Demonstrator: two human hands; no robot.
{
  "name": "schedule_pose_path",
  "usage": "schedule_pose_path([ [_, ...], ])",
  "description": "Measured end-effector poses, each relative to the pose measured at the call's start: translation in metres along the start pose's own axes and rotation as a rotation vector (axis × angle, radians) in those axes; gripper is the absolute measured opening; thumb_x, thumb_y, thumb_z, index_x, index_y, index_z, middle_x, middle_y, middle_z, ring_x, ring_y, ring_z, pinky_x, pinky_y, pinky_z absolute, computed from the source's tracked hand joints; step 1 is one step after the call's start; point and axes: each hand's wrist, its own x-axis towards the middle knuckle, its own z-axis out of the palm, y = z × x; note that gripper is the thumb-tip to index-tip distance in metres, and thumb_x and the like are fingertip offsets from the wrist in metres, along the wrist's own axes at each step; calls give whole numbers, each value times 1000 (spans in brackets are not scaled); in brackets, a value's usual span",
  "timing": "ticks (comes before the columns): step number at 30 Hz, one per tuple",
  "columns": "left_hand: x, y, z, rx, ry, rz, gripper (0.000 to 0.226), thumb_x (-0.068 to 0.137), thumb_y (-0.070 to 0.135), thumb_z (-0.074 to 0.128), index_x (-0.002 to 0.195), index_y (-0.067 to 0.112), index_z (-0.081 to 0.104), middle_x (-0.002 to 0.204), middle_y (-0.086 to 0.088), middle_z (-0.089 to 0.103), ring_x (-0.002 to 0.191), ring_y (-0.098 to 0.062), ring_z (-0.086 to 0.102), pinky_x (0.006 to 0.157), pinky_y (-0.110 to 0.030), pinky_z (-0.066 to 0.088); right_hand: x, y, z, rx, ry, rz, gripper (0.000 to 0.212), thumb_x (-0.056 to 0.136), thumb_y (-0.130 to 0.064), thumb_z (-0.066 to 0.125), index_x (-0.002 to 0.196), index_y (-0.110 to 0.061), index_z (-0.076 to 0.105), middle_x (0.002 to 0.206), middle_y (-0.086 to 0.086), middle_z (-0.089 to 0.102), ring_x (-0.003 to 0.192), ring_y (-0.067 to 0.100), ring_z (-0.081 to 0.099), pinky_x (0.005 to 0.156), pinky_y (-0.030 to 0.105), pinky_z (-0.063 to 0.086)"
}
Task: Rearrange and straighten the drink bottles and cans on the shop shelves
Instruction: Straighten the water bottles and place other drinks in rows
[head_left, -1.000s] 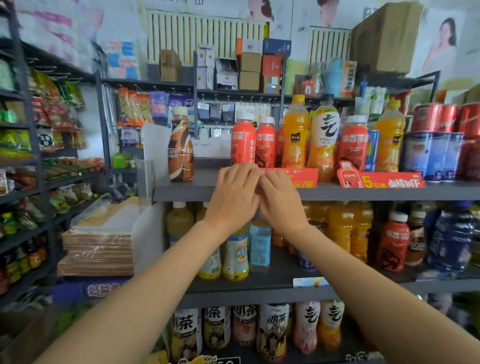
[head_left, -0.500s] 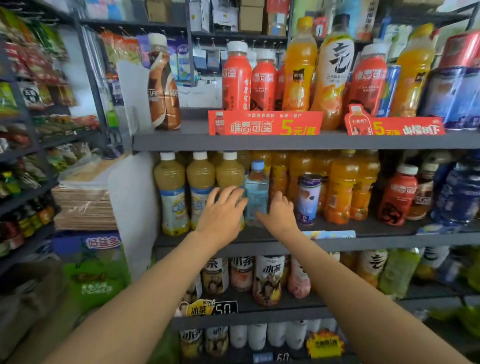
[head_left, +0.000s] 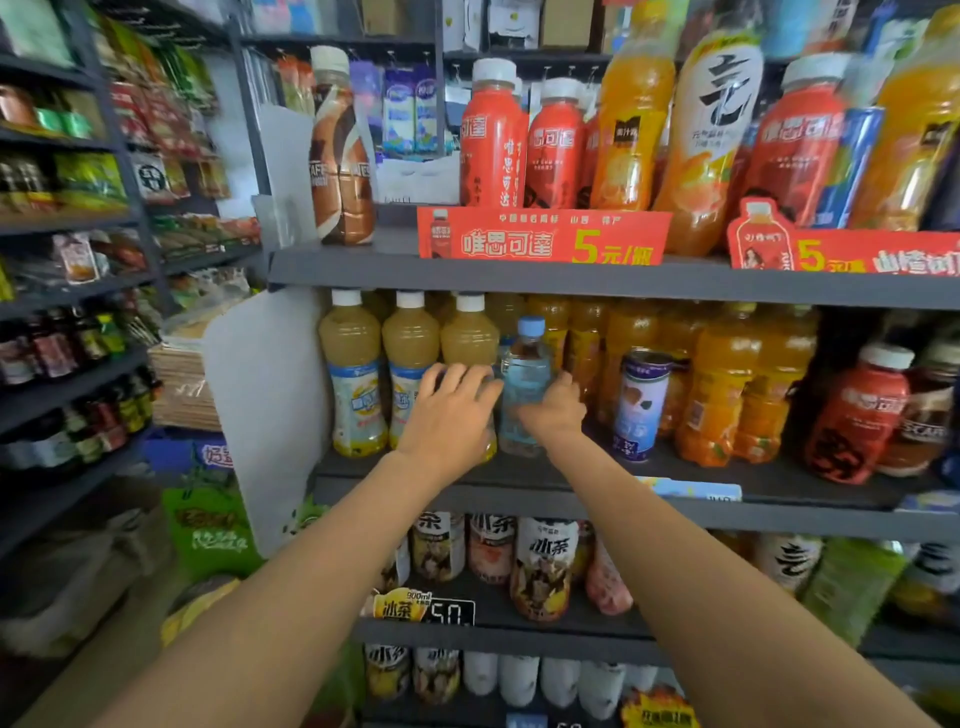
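Since a moment ago both hands have reached further onto the middle shelf (head_left: 571, 506) and closed in on the drinks there. The left hand (head_left: 449, 415) has its fingers curled over the third pale-yellow juice bottle (head_left: 469, 338), grasping it. The right hand (head_left: 553, 413) wraps the lower part of the small clear bottle with a blue cap (head_left: 525, 374), which stands just beside that juice bottle. Two more pale-yellow bottles (head_left: 353, 374) stand to the left, against a white side panel (head_left: 265, 405). A blue can (head_left: 640, 408) stands close on the right, with orange drink bottles (head_left: 719, 395) crowded behind it.
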Motion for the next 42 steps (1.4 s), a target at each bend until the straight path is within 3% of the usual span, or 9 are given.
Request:
schedule_pose_path([
  [4, -2, 6, 2, -41, -29, -71, 44, 65, 20, 59, 107, 9, 66, 108, -9, 64, 93, -30, 63, 82, -43, 50, -7, 8, -1, -71, 27, 18, 77, 75, -40, 73, 134, -9, 34, 138, 16, 29, 131, 35, 26, 104, 44, 30],
  [8, -7, 6, 6, -23, -83, -67, 50, 63, 18, 72, 112, 8, 64, 113, -13, 62, 98, -32, 62, 83, -44, 50, -11, 14, 2, -68, 61, 41, 80, 72, -43, 75, 131, -7, 35, 134, 17, 30, 128, 34, 27, 103, 44, 32],
  [11, -11, 12, 1, -115, -171, -87, 53, 85, 19, 55, 136, 10, 43, 138, -11, 41, 126, -31, 41, 101, -44, 35, -19, 16, 3, -30, 121, 22, 77, 73, -37, 76, 128, -3, 35, 132, 18, 34, 126, 35, 30, 100, 43, 34],
  [14, -13, 16, -4, -307, -228, -182, 58, 92, 22, 45, 145, 15, 24, 147, -5, 24, 133, -25, 28, 108, -38, 29, -32, 20, 3, 48, 162, -41, 70, 72, -32, 76, 120, 0, 37, 125, 19, 42, 119, 37, 40, 94, 42, 38],
  [20, 2, 30, -24, -737, -268, -420, 66, 93, 40, 48, 146, 15, 18, 149, -6, 27, 132, -24, 37, 106, -41, 36, -58, 25, -14, 210, 242, -111, 51, 76, -30, 75, 98, -6, 35, 97, 14, 57, 92, 31, 58, 69, 35, 43],
  [25, 11, 55, -44, -948, -324, -388, 67, 89, 48, 52, 142, 16, 27, 143, -5, 40, 125, -22, 45, 104, -43, 40, -90, 27, -50, 250, 339, -242, 42, 78, -18, 71, 97, -8, 35, 91, 6, 55, 82, 22, 58, 63, 28, 39],
  [30, 30, 91, -86, -1142, -291, -395, 58, 84, 45, 62, 128, 12, 42, 126, -3, 53, 116, -19, 52, 96, -36, 45, -126, 37, -99, 163, 435, -361, 53, 68, -30, 79, 92, -15, 34, 82, -3, 48, 79, 19, 51, 58, 27, 40],
  [37, 48, 135, -141, -1367, -260, -282, 55, 82, 31, 70, 127, 15, 43, 126, -3, 55, 112, -19, 55, 93, -37, 48, -148, 36, -167, 126, 602, -386, 53, 65, -30, 80, 90, -18, 35, 93, 7, 55, 89, 25, 57, 69, 42, 52],
  [42, 62, 152, -166, -1464, -178, -250, 54, 82, 23, 69, 128, 15, 43, 126, -2, 53, 111, -12, 51, 86, -25, 46, -147, 34, -196, 159, 654, -435, 52, 67, -30, 80, 92, -17, 36, 93, 8, 55, 89, 24, 57, 68, 41, 52],
])
